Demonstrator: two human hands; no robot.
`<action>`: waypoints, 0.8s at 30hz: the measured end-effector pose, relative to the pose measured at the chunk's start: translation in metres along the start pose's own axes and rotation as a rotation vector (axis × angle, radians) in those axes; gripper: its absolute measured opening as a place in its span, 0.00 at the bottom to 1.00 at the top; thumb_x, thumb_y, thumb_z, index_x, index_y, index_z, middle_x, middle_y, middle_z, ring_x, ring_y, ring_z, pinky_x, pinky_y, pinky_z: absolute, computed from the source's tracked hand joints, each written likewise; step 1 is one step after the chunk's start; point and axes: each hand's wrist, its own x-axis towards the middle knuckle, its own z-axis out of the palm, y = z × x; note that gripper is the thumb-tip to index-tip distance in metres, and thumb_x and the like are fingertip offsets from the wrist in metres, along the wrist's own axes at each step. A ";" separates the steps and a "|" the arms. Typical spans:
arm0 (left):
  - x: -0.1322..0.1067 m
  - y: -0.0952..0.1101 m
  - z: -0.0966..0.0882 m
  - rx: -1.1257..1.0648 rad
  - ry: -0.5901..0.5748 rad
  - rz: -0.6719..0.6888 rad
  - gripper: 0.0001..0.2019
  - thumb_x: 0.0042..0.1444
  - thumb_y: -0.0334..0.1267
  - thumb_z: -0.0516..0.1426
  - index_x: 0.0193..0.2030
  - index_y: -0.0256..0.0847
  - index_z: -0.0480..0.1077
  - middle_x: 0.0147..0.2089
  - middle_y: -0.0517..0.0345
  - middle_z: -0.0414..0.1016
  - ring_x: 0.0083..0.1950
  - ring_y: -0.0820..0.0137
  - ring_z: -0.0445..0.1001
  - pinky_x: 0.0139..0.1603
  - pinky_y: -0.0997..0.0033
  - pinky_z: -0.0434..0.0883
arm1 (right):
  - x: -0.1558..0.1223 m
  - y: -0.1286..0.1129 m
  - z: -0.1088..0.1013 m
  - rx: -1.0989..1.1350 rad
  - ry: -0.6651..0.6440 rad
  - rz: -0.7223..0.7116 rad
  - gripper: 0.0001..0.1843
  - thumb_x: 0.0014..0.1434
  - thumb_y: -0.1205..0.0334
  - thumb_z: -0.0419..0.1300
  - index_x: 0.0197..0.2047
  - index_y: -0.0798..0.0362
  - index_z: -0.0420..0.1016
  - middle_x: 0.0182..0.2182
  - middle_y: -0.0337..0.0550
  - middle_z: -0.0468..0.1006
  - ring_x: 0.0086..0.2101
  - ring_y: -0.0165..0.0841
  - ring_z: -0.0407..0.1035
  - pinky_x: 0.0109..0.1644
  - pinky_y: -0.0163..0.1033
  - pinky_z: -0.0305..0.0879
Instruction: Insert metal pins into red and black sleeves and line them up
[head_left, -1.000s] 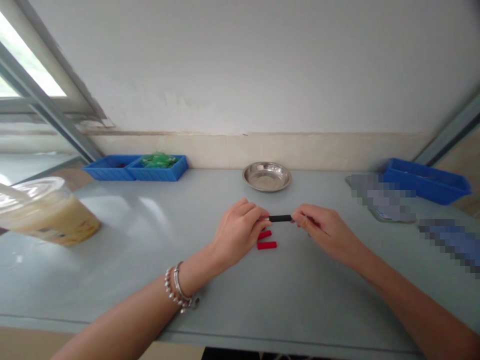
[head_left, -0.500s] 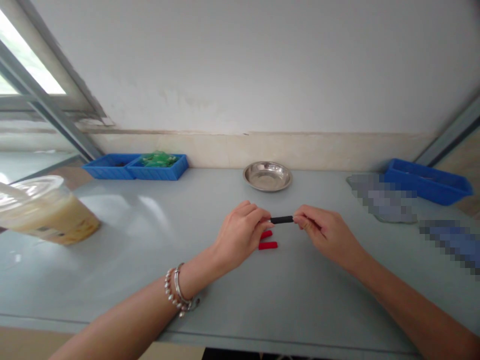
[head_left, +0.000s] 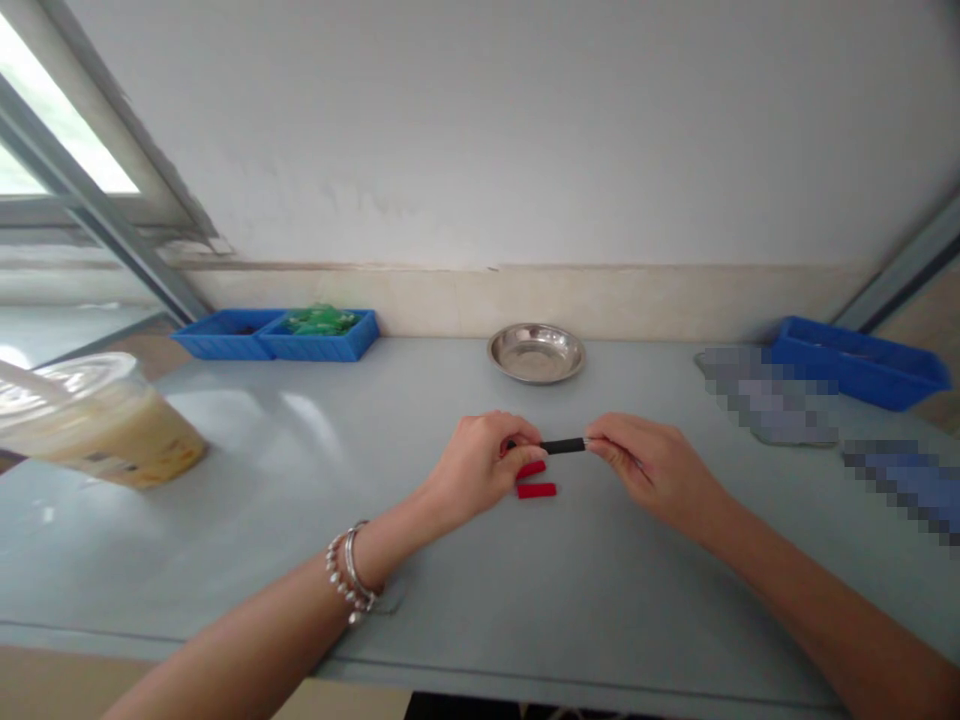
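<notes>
A slim black pen-like stick (head_left: 564,446) is stretched between my two hands above the table. My left hand (head_left: 480,462) pinches its left end between thumb and fingers. At the other end, where a small pale tip shows, my right hand (head_left: 637,455) is closed in a pinch. Just below the stick lie two short red cylinders, one red piece (head_left: 537,490) in full sight and another red piece (head_left: 532,470) partly hidden by my left fingers. What exactly the stick is, I cannot make out.
Behind my hands, a round metal dish (head_left: 535,354) stands near the wall. Two joined blue bins (head_left: 319,347), one with green material, sit back left. A plastic drink cup (head_left: 105,425) is at left. Another blue bin (head_left: 859,362) and two blurred-out flat objects lie at right.
My left fingers have shifted slightly down around the stick, and a dark bit now shows between them. Both hands keep their pinch. The view has moved slightly.
</notes>
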 end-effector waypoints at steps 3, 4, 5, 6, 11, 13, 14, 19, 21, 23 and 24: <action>0.001 -0.002 0.001 -0.070 -0.084 -0.057 0.08 0.50 0.38 0.54 0.31 0.37 0.71 0.22 0.64 0.69 0.21 0.83 0.59 0.23 0.83 0.56 | 0.000 0.000 0.000 -0.018 0.014 -0.047 0.18 0.60 0.55 0.41 0.30 0.56 0.66 0.26 0.42 0.69 0.27 0.24 0.60 0.32 0.29 0.52; 0.001 -0.003 0.001 -0.078 -0.101 -0.067 0.08 0.50 0.39 0.53 0.31 0.37 0.71 0.21 0.65 0.68 0.21 0.83 0.58 0.22 0.83 0.55 | 0.000 0.000 -0.001 -0.023 0.015 -0.048 0.19 0.60 0.55 0.41 0.30 0.56 0.66 0.25 0.42 0.69 0.26 0.24 0.59 0.32 0.29 0.52; 0.001 -0.003 0.000 -0.073 -0.101 -0.065 0.09 0.50 0.39 0.53 0.31 0.38 0.71 0.20 0.65 0.68 0.20 0.83 0.57 0.22 0.82 0.55 | 0.001 0.000 -0.002 -0.023 0.010 -0.037 0.19 0.60 0.54 0.41 0.30 0.56 0.66 0.25 0.41 0.68 0.26 0.24 0.59 0.31 0.29 0.51; 0.001 -0.002 0.000 -0.051 -0.081 -0.048 0.08 0.50 0.39 0.53 0.31 0.38 0.71 0.21 0.65 0.68 0.21 0.82 0.58 0.22 0.82 0.55 | 0.001 -0.001 -0.003 -0.017 0.002 -0.015 0.19 0.60 0.54 0.41 0.30 0.56 0.66 0.25 0.40 0.68 0.25 0.23 0.58 0.30 0.29 0.51; -0.002 0.002 -0.001 0.171 0.169 0.174 0.07 0.52 0.36 0.52 0.31 0.37 0.70 0.29 0.59 0.71 0.31 0.77 0.63 0.33 0.77 0.61 | 0.004 -0.009 -0.009 0.167 -0.039 0.150 0.19 0.60 0.53 0.41 0.28 0.56 0.63 0.20 0.36 0.63 0.22 0.21 0.55 0.27 0.27 0.49; -0.004 0.003 0.001 0.243 0.236 0.255 0.08 0.54 0.37 0.51 0.32 0.36 0.69 0.29 0.58 0.70 0.32 0.76 0.62 0.34 0.76 0.62 | 0.006 -0.012 -0.009 0.264 -0.045 0.218 0.21 0.60 0.51 0.39 0.25 0.57 0.61 0.19 0.36 0.61 0.21 0.20 0.54 0.26 0.27 0.49; -0.004 0.003 0.003 0.272 0.264 0.285 0.09 0.55 0.37 0.50 0.33 0.36 0.69 0.29 0.57 0.69 0.31 0.75 0.61 0.33 0.76 0.62 | 0.006 -0.013 -0.009 0.310 -0.050 0.254 0.23 0.60 0.51 0.39 0.24 0.58 0.60 0.18 0.36 0.61 0.21 0.20 0.54 0.26 0.27 0.49; -0.007 0.001 0.008 0.426 0.329 0.387 0.11 0.57 0.36 0.47 0.36 0.35 0.68 0.29 0.55 0.67 0.30 0.76 0.57 0.30 0.76 0.60 | 0.008 -0.014 -0.001 0.504 -0.071 0.368 0.26 0.59 0.47 0.37 0.18 0.58 0.53 0.16 0.36 0.55 0.19 0.20 0.51 0.25 0.28 0.49; -0.008 0.002 0.008 0.465 0.302 0.410 0.11 0.57 0.35 0.46 0.36 0.35 0.68 0.30 0.55 0.67 0.30 0.76 0.57 0.30 0.76 0.60 | 0.007 -0.014 0.003 0.508 -0.033 0.379 0.25 0.58 0.47 0.38 0.19 0.57 0.50 0.16 0.35 0.52 0.19 0.20 0.48 0.23 0.28 0.46; -0.008 0.002 0.008 0.467 0.266 0.405 0.11 0.56 0.32 0.45 0.37 0.35 0.68 0.31 0.56 0.67 0.30 0.75 0.58 0.30 0.76 0.61 | 0.006 -0.014 0.006 0.461 0.005 0.351 0.24 0.58 0.48 0.39 0.19 0.57 0.50 0.16 0.35 0.51 0.19 0.20 0.46 0.22 0.28 0.44; -0.009 0.003 0.007 0.453 0.249 0.393 0.10 0.55 0.31 0.46 0.37 0.36 0.68 0.31 0.56 0.67 0.31 0.75 0.58 0.30 0.76 0.61 | 0.005 -0.014 0.007 0.427 0.022 0.326 0.23 0.58 0.49 0.39 0.20 0.57 0.50 0.16 0.35 0.52 0.19 0.20 0.46 0.22 0.27 0.44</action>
